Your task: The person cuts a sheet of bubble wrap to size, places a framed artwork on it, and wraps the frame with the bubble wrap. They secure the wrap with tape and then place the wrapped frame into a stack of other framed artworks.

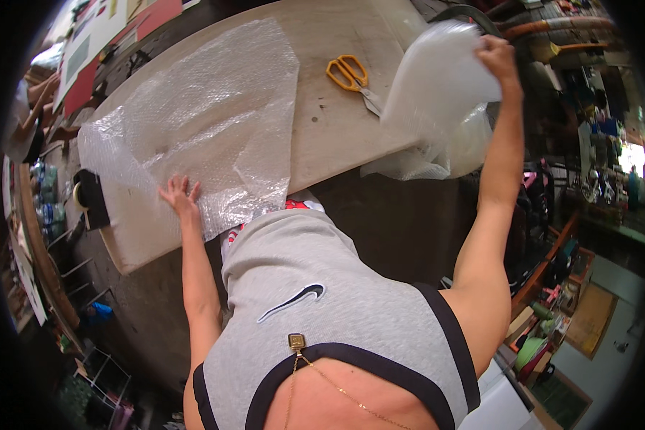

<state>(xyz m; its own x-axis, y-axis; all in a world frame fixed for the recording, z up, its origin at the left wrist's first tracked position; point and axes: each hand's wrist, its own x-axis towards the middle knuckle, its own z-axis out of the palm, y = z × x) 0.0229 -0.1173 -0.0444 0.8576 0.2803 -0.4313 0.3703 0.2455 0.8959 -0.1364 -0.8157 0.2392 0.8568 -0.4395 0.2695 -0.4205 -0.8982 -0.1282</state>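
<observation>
A wide sheet of clear bubble wrap [215, 107] lies over the left part of a pale tabletop [337, 143], its near edge hanging toward my body. My left hand [183, 193] rests on that sheet near the table's front edge, fingers spread. Out at the far right, my right hand [496, 57] is closed and raised, gripping a second piece of bubble wrap [437, 93] that is smeared by motion and droops past the table's edge. Between the two pieces lie scissors [350, 74] with orange handles, their blades reaching toward the right-hand piece.
A black tape dispenser [92, 199] with a roll sits at the table's left edge. Beyond it, another person's arm [44, 100] shows near a table with red and white sheets [100, 43]. Crowded shelves and boxes [545, 337] stand at the right.
</observation>
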